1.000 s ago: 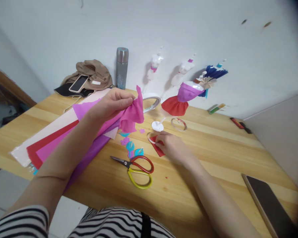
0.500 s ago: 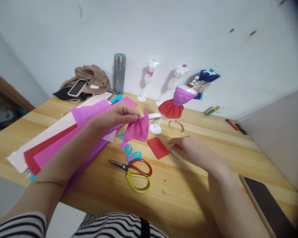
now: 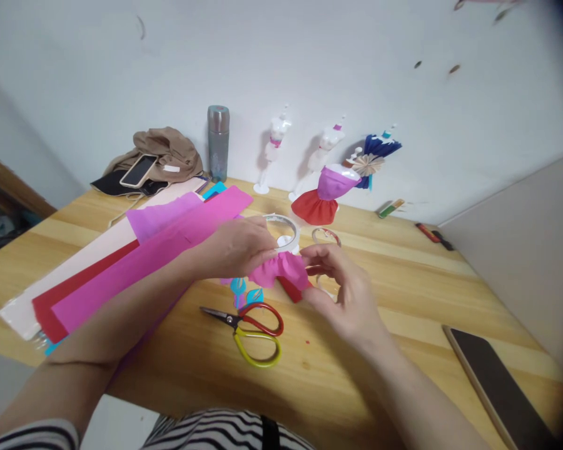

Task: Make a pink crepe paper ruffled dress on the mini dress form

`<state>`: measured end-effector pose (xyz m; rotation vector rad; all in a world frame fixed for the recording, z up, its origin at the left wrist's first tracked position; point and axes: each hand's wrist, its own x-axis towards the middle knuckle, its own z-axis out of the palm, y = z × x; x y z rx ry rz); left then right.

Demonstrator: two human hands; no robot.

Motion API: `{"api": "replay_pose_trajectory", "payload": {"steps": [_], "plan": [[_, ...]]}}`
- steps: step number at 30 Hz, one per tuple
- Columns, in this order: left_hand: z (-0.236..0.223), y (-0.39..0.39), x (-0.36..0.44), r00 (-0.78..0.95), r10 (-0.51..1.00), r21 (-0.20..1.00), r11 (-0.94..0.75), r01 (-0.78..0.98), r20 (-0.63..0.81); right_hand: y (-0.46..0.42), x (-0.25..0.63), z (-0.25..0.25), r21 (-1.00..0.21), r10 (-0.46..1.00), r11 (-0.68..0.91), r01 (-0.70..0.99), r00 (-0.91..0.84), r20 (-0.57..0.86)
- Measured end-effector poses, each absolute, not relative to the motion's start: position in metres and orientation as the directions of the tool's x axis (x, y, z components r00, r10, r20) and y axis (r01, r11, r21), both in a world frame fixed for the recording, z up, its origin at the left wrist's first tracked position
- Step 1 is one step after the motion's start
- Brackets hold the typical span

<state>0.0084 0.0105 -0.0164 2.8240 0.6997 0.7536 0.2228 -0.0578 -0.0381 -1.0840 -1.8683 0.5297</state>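
My left hand (image 3: 241, 245) is closed, pinching the gathered upper edge of a small piece of pink crepe paper (image 3: 279, 269). My right hand (image 3: 349, 294) has its thumb and fingers at the right edge of the same piece, which bunches in folds between both hands. Under it lies a red folded piece (image 3: 291, 290), partly covered. A roll of clear tape (image 3: 294, 232) is just behind the paper. Scissors (image 3: 237, 322) with one red and one yellow handle lie in front, beside blue leaf-shaped cutouts (image 3: 254, 296).
Crepe paper strips (image 3: 98, 287) lie at left. White dress-form stands (image 3: 278, 134) line the wall beside a flask (image 3: 219, 144); one form wears a purple top and red skirt (image 3: 315, 209). A phone (image 3: 497, 381) lies at right, another phone (image 3: 139, 170) on brown cloth (image 3: 178, 150).
My right hand has come left and up from the table to the pink paper's right edge. The paper has dropped slightly and bunched. The tape roll now shows more of its ring.
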Motion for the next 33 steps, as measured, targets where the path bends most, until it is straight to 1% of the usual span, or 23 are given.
{"api": "replay_pose_trajectory", "payload": {"steps": [2, 4, 6, 8, 12, 17, 22, 26, 28, 31, 33], "plan": [[-0.016, 0.006, 0.011, 0.797, 0.415, 0.127, -0.907, 0.402, 0.439, -0.058, 0.219, -0.039, -0.655, 0.822, 0.543, 0.526, -0.17, 0.544], [-0.015, 0.003, 0.014, 0.824, 0.371, 0.044, -0.919, 0.391, 0.428, -0.058, 0.217, -0.038, -0.605, 0.789, 0.561, 0.564, -0.144, 0.598], [-0.014, 0.001, 0.016, 0.838, 0.347, 0.001, -0.924, 0.383, 0.42, -0.059, 0.216, -0.036, -0.591, 0.774, 0.578, 0.563, -0.147, 0.616], [-0.014, 0.0, 0.017, 0.845, 0.334, -0.009, -0.928, 0.372, 0.418, -0.059, 0.217, -0.035, -0.602, 0.778, 0.579, 0.549, -0.152, 0.61], [-0.016, -0.001, 0.018, 0.828, 0.363, 0.024, -0.92, 0.391, 0.428, -0.06, 0.217, -0.034, -0.611, 0.778, 0.585, 0.533, -0.158, 0.608], [-0.022, 0.001, 0.018, 0.797, 0.427, 0.156, -0.903, 0.4, 0.427, -0.06, 0.216, -0.036, -0.605, 0.76, 0.63, 0.488, -0.228, 0.608], [-0.025, 0.002, 0.019, 0.793, 0.44, 0.158, -0.897, 0.413, 0.421, -0.059, 0.214, -0.036, -0.657, 0.784, 0.61, 0.443, -0.218, 0.581], [-0.023, 0.0, 0.02, 0.793, 0.464, 0.171, -0.885, 0.433, 0.395, -0.06, 0.213, -0.036, -0.657, 0.775, 0.627, 0.419, -0.243, 0.584], [-0.022, -0.001, 0.02, 0.789, 0.475, 0.176, -0.88, 0.442, 0.39, -0.06, 0.213, -0.038, -0.655, 0.779, 0.62, 0.431, -0.239, 0.58], [-0.021, -0.001, 0.019, 0.777, 0.5, 0.188, -0.866, 0.464, 0.384, -0.059, 0.214, -0.041, -0.654, 0.799, 0.575, 0.491, -0.165, 0.579], [-0.023, 0.0, 0.019, 0.777, 0.49, 0.181, -0.871, 0.456, 0.395, -0.058, 0.215, -0.043, -0.629, 0.786, 0.57, 0.528, -0.127, 0.605]]}}
